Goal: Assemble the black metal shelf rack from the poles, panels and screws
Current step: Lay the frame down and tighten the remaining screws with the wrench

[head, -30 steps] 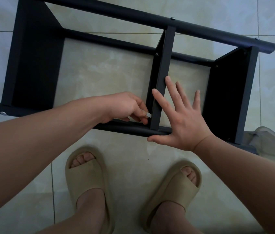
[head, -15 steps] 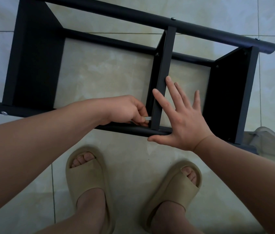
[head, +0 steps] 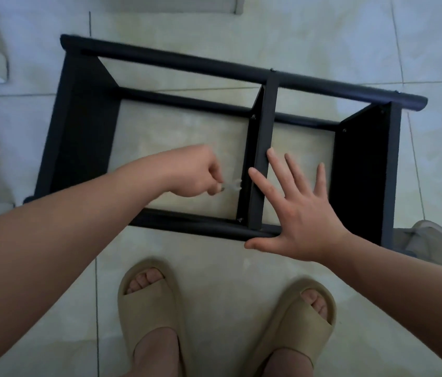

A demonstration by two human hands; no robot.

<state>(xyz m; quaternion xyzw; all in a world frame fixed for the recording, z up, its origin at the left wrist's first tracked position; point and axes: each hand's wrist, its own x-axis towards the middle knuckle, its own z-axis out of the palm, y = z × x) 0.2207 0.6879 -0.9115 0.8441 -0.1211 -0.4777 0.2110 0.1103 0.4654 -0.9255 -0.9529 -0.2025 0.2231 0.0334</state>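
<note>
The left hand (head: 195, 172) is curled, and its fingertips pinch a small pale tool (head: 232, 185) that is too blurred to identify. The tool's tip points at the middle panel (head: 264, 142), just short of its dark face; whether they touch cannot be told.

On the other side of that panel, the right hand (head: 298, 213) is flat and spread, holding nothing. Its index and middle fingers lie along the panel's edge, and its thumb side rests on the near pole (head: 201, 227). That pole runs under both wrists. A screw (head: 239, 220) shows below the tool, where panel meets pole, and another (head: 253, 117) sits at the panel's far end.

Around both hands, the black shelf rack (head: 323, 85) lies on its side on the tiled floor (head: 201, 268). One end panel (head: 78, 137) stands beyond the left forearm and the other (head: 364, 172) past the right hand's little finger. Two more poles (head: 173, 59) (head: 187, 100) cross beyond the fingers.

Nearer than the grip are two beige sandals (head: 149, 308) (head: 301, 317). A pale object (head: 437, 246) lies past the right-hand end panel.
</note>
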